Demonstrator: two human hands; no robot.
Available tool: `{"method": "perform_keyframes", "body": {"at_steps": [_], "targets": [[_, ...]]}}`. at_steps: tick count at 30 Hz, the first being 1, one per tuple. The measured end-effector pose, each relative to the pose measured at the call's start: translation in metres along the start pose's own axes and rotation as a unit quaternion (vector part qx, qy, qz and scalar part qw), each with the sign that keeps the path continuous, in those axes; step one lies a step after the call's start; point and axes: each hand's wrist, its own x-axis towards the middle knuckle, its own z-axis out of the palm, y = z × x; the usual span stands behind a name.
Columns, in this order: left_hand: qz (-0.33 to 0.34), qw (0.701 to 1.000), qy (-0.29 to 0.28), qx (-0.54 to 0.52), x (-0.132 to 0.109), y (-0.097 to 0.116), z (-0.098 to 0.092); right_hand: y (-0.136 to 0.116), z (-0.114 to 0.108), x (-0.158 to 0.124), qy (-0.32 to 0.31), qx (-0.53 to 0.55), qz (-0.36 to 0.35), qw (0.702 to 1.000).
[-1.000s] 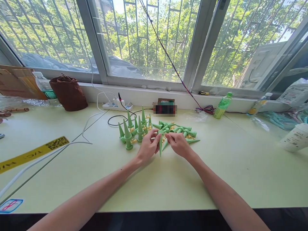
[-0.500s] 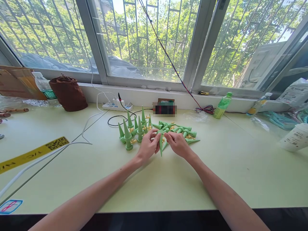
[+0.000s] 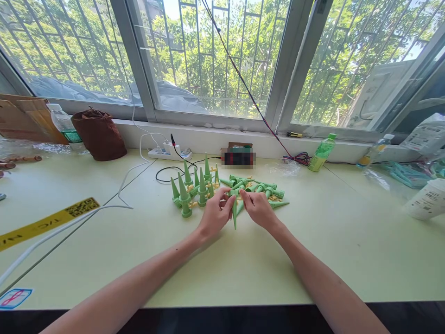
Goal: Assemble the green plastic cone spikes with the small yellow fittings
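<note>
My left hand (image 3: 217, 212) is closed around a green plastic plant watering spike (image 3: 234, 213), whose pointed end is tilted down toward me. Close against the spike's right side, my right hand (image 3: 257, 207) has its thumb and fingers pinched together. What lies in that pinch is too small and covered to make out. To the left, several green watering spikes (image 3: 202, 188) with yellow valves (image 3: 192, 204) stand upright on their caps. Behind and to the right of my hands lies a loose heap of green spike parts (image 3: 267, 189) with small yellow pieces among them.
A power strip (image 3: 156, 153) with cables sits by the window sill. Along the back are a brown pouch (image 3: 99, 135), a dark red-edged device (image 3: 238, 158) and a green bottle (image 3: 321, 153). A white cup (image 3: 427, 199) leans at the right. A white cable (image 3: 69, 226) crosses the left table.
The spike in my left hand has shifted slightly to the right and toward me. My right hand stays pinched beside it, its fingers slightly moved. The other spikes have not moved.
</note>
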Motion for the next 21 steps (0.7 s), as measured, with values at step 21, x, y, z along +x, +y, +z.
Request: {"method": "perform_keyframes", "body": {"at_steps": [21], "targets": [[0.032,0.999,0.008,0.038,0.0009,0.0021,-0.0012,-0.0011,0.0018,0.0000,0.024,0.006,0.010,1.000]]}}
